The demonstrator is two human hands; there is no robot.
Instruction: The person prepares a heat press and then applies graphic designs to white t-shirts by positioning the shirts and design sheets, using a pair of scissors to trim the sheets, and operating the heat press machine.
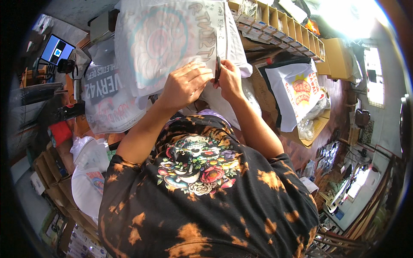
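A large translucent film sheet [150, 32] with a mirrored print, a ringed round design and lettering, lies in front of me. My left hand [188, 81] is closed at its near edge, fingers bent over the film. My right hand [230, 79] grips dark-handled scissors [217, 69] at the right end of the lettering, close to my left fingers. The blades are hard to make out. White material [235, 47] shows under the sheet's right side. A second printed film sheet [107, 86] hangs to the left, partly under the first.
A wooden pigeonhole rack [275, 26] stands at the far right. Below it, a white printed cloth with dark edging [297, 88] lies over cardboard and plastic [318, 124]. A lit screen [57, 49] is at far left. White bundles [88, 185] and cardboard boxes [51, 172] sit at my left.
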